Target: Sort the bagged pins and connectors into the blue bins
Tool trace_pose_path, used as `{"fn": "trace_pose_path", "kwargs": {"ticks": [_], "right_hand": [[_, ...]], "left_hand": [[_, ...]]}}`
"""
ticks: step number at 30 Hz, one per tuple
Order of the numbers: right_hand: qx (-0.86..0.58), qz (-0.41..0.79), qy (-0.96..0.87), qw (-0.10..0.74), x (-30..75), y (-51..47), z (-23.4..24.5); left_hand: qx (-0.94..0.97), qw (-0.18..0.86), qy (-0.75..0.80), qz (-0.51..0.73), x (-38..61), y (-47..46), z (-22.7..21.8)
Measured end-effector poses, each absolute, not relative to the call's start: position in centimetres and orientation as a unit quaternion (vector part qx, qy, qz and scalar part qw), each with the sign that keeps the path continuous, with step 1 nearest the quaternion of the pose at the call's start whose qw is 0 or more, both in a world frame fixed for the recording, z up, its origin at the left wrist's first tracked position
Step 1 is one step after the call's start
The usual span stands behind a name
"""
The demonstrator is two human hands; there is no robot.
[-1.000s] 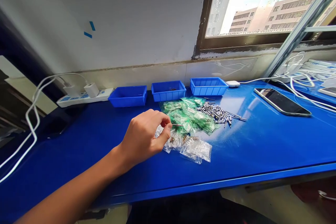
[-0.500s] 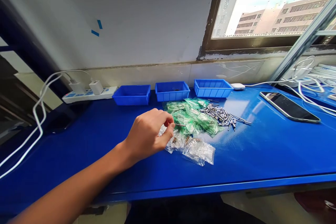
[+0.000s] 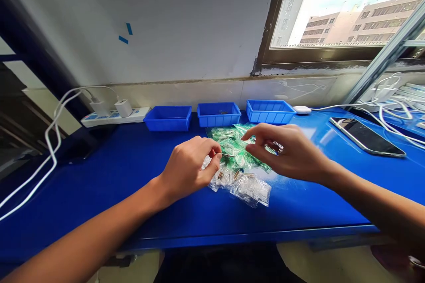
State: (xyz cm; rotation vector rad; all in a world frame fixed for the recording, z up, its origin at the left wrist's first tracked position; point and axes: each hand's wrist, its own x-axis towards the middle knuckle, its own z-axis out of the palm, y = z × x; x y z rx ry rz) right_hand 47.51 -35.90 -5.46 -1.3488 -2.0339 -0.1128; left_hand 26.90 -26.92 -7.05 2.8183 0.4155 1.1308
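Note:
My left hand [image 3: 191, 163] pinches a thin metal pin [image 3: 227, 155] between thumb and forefinger, its free end pointing right. To its right, my right hand [image 3: 288, 150] hovers with thumb and forefinger apart and nothing between them. Under and behind both hands lie green plastic packets [image 3: 224, 135] in a heap. Clear plastic packets [image 3: 250, 189] lie in front of these, with small brass-coloured pieces [image 3: 236, 175] among them. The loose pile of metal pins is mostly hidden behind my right hand.
Three blue bins stand along the wall: a left bin [image 3: 168, 125], a middle bin [image 3: 219, 120] with small dark pieces inside, and a right bin [image 3: 270, 117]. A power strip [image 3: 136, 116] with white cables is at the left, a phone [image 3: 367, 136] at the right.
My right hand has come into view from the right, over the metal pins and packets. My left hand keeps its pinch on the pin almost in the same place.

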Motion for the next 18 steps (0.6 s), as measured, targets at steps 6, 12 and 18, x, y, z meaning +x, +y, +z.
{"fn": "trace_pose_path", "kwargs": {"ticks": [6, 12, 18], "right_hand": [[-0.507, -0.008, -0.784, 0.359, 46.3, -34.8, -8.0], [-0.487, 0.025, -0.799, 0.351, 46.4, -35.4, -8.9], [-0.485, 0.055, -0.795, 0.36, 46.7, -35.0, -9.0]], "left_hand": [[0.918, 0.045, 0.106, 0.38, 27.0, -26.9, -7.4], [0.912, 0.055, 0.074, 0.401, 27.2, -27.1, -7.9], [0.915, 0.068, 0.066, 0.391, 27.3, -26.9, -7.9]]}}
